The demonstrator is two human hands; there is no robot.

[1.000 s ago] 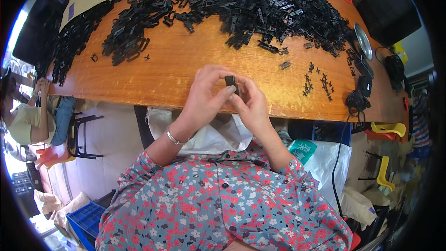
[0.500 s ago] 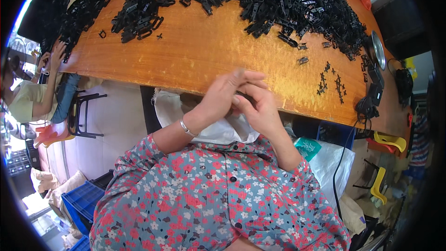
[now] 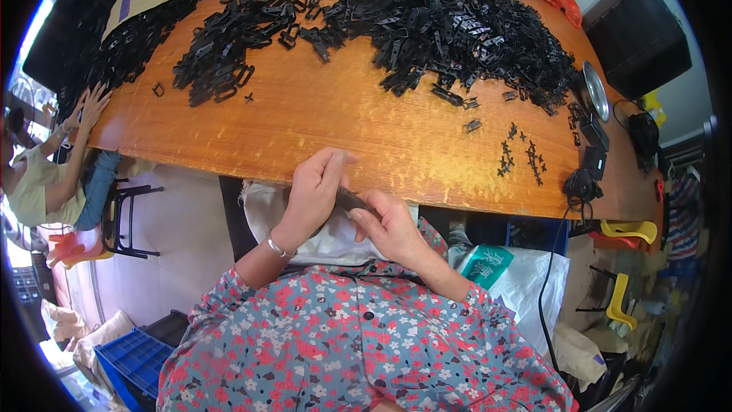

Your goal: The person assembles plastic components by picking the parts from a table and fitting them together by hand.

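Close in front of me, at the table's near edge, both hands meet around one small dark elongated part [image 3: 349, 200]. My right hand [image 3: 390, 227] pinches it between thumb and curled fingers. My left hand [image 3: 316, 187], with a silver bangle at the wrist, is closed round the other end, and its fingers hide that end. The part's exact kind cannot be made out. Beyond the hands, a large heap of black plastic clip-like pieces [image 3: 435, 30] covers the far side of the wooden table [image 3: 305, 133]. A smaller heap [image 3: 229, 46] lies to its left.
Small black cross-shaped pieces [image 3: 534, 160] lie in short rows at the right. Nearby are a round metal dish [image 3: 596, 91] and black cables [image 3: 579, 185]. Another person's hands [image 3: 93, 107] work at the left edge. A blue crate [image 3: 137, 358] stands below left.
My hands have moved left and down and come slightly apart, so the dark part now shows between them. The view has shifted, showing more of the table's far side.
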